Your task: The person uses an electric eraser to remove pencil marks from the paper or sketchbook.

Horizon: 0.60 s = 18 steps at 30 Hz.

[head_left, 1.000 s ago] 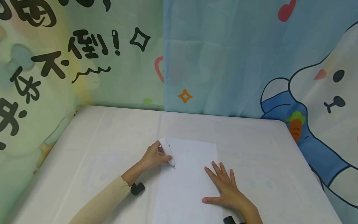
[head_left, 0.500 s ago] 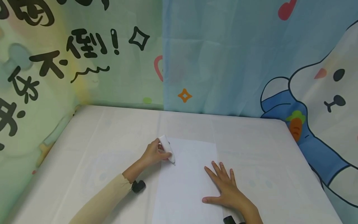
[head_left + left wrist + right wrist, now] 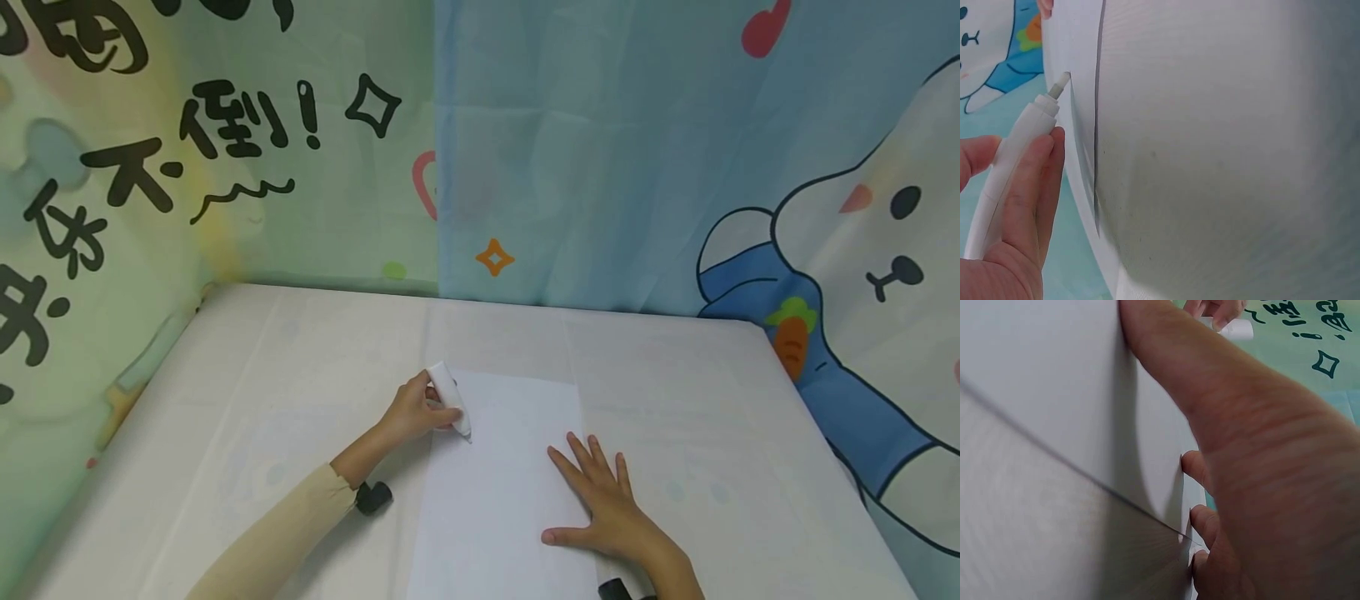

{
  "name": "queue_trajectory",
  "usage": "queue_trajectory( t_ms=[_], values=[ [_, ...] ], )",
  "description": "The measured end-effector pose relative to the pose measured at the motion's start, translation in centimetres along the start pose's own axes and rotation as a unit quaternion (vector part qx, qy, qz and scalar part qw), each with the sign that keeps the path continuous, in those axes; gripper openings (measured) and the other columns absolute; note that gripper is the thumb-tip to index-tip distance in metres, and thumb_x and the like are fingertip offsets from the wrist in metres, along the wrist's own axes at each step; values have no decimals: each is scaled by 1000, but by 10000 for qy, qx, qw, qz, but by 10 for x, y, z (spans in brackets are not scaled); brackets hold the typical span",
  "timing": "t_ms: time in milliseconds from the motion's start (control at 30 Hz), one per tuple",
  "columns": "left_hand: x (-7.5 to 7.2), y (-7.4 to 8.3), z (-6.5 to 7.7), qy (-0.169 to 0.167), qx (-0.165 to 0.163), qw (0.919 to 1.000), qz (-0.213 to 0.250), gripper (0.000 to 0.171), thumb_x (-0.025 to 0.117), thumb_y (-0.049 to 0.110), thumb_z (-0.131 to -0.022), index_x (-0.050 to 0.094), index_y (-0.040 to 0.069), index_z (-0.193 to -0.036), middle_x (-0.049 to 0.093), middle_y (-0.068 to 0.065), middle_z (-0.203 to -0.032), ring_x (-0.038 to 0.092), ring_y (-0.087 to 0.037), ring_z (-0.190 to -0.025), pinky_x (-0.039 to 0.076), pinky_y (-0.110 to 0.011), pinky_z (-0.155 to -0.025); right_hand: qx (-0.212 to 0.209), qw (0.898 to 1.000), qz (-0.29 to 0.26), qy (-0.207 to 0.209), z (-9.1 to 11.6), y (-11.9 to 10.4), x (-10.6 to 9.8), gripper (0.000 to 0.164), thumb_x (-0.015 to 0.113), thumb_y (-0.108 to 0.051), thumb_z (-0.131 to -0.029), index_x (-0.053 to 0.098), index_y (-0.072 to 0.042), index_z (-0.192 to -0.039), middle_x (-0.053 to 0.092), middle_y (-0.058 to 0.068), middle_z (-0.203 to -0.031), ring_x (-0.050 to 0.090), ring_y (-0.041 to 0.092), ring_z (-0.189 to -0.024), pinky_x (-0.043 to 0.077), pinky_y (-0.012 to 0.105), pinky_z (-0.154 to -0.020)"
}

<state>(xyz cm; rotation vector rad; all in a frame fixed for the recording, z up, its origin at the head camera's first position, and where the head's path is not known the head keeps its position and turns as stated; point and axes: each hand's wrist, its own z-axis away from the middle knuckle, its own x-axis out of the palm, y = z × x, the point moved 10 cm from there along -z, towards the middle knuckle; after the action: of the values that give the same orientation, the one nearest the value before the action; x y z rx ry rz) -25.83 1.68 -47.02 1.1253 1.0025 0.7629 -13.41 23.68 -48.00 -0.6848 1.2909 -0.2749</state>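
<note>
My left hand [image 3: 411, 411] pinches a white electric eraser [image 3: 451, 402] between thumb and fingers. It has a thick pen-shaped body, and in the left wrist view a stubby, pale eraser tip [image 3: 1060, 85] sticks out of its collar. That tip is right at the sheet of white paper [image 3: 510, 492], near its upper left edge. My right hand [image 3: 604, 505] lies spread on the paper's right side, thumb and fingers apart, some fingertips past the sheet's edge. In the right wrist view its thumb [image 3: 1160, 337] presses on the paper.
A white-covered table [image 3: 322, 350] lies under the paper. Behind it hangs a printed cloth [image 3: 570, 167], with a rabbit figure at the right and dark lettering at the left. Dark wrist cameras, one being the left camera [image 3: 372, 498], sit on both wrists.
The left hand and the eraser have shifted slightly away from me, toward the paper's far edge, then stayed almost in place. My right hand has not moved.
</note>
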Motion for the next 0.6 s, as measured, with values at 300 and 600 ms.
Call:
queue_trajectory(
  t_ms=[300,600],
  values=[
    [1,-1,1,18,-63,10000,-41,43,73,-2,-81,48,-8,-116,62,-21,-97,70,-31,-83,62,-31,-67,-104,9999,-1,48,0,-3,-2,103,81,-53,-68,35,-12,-151,13,23,-160,-6,45,-146,-21,64,-112],
    [0,0,1,-11,-44,10000,4,44,73,-3,-81,48,-8,-117,61,-21,-97,70,-31,-83,62,-31,-67,-93,10000,-7,-14,1,-4,0,103,81,-52,-68,34,-11,-151,12,24,-160,-6,46,-146,-20,65,-112]
  ],
)
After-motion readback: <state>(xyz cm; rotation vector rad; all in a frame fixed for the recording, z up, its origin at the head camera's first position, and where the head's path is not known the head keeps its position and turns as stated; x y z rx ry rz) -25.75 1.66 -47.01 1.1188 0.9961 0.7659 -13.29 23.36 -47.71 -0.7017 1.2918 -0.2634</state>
